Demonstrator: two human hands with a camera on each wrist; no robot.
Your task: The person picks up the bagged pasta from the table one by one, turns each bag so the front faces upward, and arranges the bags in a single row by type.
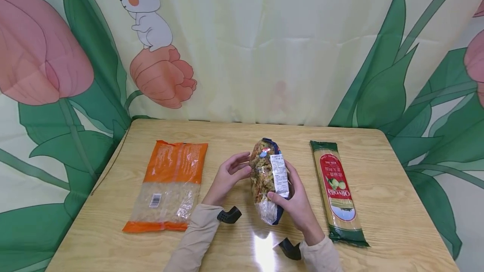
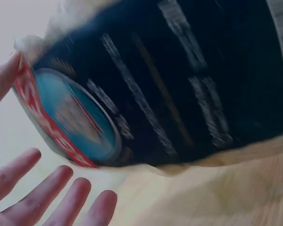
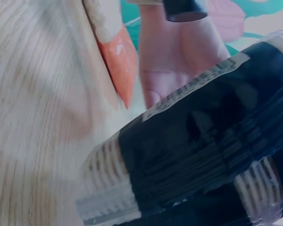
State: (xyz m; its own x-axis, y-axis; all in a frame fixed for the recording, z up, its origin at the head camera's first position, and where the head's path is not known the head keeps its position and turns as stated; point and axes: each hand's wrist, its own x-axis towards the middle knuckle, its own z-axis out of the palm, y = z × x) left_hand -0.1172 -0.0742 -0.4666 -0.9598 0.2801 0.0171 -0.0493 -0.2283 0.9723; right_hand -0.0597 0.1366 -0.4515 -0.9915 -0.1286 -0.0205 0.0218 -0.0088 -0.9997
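Left of the long, green-ended plastic pasta packet, the right hand grips a plump navy-and-clear plastic bag; the left hand has spread fingers, so slackening the right grip could drop it.

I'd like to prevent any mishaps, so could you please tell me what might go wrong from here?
The dark-blue package might slip or twist: the right hand grips it near its lower end, while the left hand has four fingers clear of it in the left wrist view. The left sleeve could nudge the orange bag, as it overlaps that bag's near corner in the head view.
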